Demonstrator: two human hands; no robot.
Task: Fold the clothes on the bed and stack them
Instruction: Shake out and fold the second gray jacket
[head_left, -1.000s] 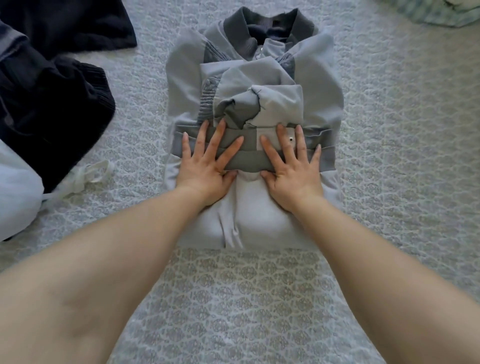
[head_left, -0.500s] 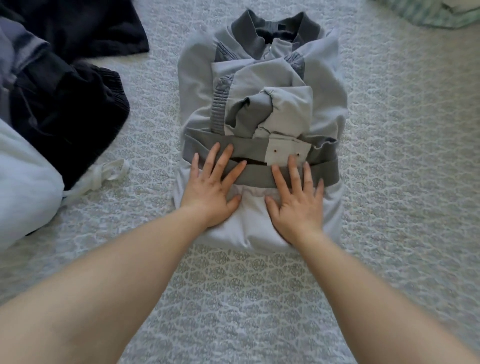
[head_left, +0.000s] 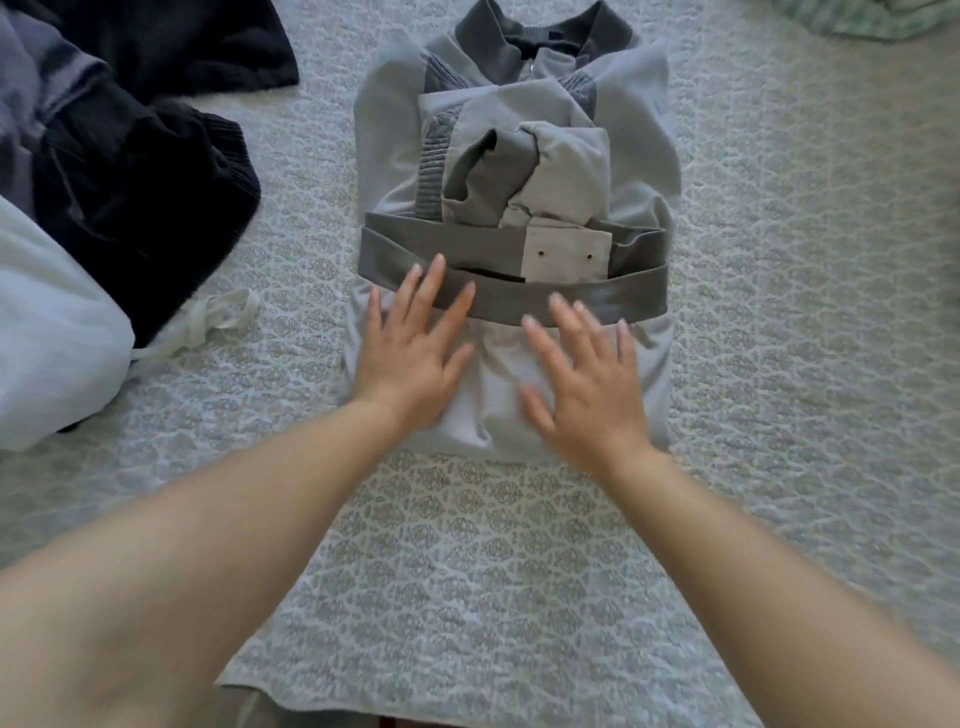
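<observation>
view: head camera, the only one
position: above the bed (head_left: 779, 312), at the person's head
facing: forward and down
nearness: close; both forearms enter from the lower corners
centre of frame: jacket (head_left: 514, 171)
shared: nothing, single view

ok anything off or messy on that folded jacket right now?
Slightly. On the grey jacket, the folded-in sleeve sits bunched in a lump rather than flat, and the white snap tab pokes out over the dark waistband. No damage visible. Left hand and right hand lie flat on the lower fold.
</observation>
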